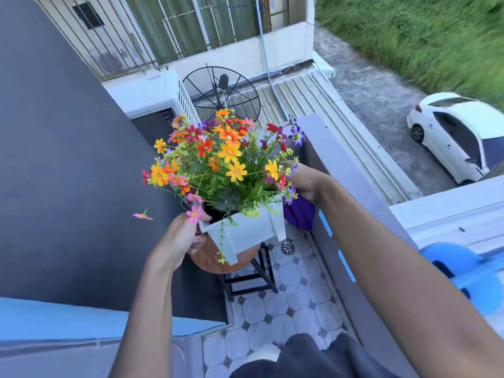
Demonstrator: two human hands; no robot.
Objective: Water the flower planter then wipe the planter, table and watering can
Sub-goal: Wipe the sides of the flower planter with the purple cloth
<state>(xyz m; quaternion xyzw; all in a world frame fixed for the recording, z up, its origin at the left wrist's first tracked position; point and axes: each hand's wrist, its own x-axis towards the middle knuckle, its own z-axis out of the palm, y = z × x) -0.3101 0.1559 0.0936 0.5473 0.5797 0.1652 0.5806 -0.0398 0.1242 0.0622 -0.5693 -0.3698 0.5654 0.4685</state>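
Observation:
A white box planter (pixel 245 230) full of orange, yellow, red and purple flowers (pixel 226 156) is tilted above a small round wooden table (pixel 210 260). My left hand (pixel 180 238) grips the planter's near left corner. My right hand (pixel 302 181) is at the planter's far right side, pressing a purple cloth (pixel 298 215) against it; flowers hide the fingers. A blue watering can (pixel 469 274) stands on the ledge at the right, behind my right forearm.
The table has a black metal frame (pixel 251 285) and stands on a tiled balcony floor (pixel 289 304) with a drain (pixel 287 247). A dark wall (pixel 68 173) runs along the left, a grey parapet (pixel 341 170) along the right. An air-conditioner unit (pixel 161 96) sits beyond.

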